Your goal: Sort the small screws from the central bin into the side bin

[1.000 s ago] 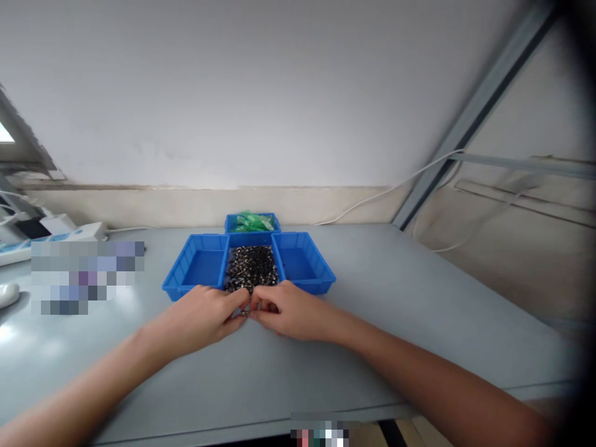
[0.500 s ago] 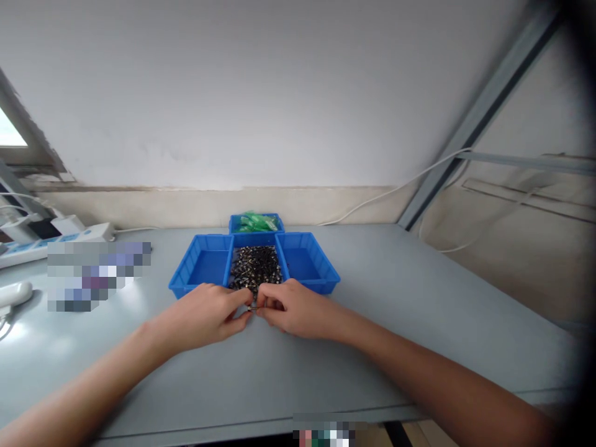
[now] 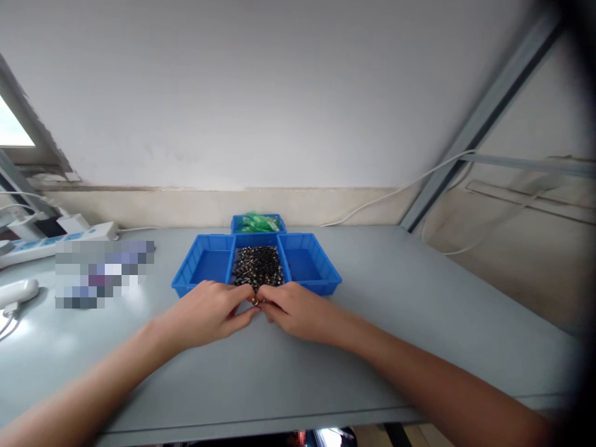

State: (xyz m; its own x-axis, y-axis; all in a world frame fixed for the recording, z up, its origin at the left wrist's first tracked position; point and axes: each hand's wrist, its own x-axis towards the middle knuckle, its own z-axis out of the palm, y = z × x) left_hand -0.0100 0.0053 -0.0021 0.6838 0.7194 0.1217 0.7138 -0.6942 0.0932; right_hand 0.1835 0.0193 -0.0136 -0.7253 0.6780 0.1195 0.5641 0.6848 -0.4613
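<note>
Small shiny metal piece point(image 3: 255, 302) pinched between both hands

Left hand point(image 3: 208, 315) and right hand point(image 3: 297, 311) each have a narrow grip on it, above the grey tabletop point(image 3: 321, 379), just in front of a blue plastic bin point(image 3: 256, 239) of small dark and silvery parts point(image 3: 257, 266). Matching side bins point(image 3: 305, 267) flank that one; green plastic packets point(image 3: 258, 221) lie in a smaller bin point(image 3: 234, 225) behind. Any lettering on the white power strip point(image 3: 103, 232) is too small to read.

The left window point(image 3: 15, 127) is bright, and the table point(image 3: 233, 385) shines near it. The view's right edge is black and blurry.
</note>
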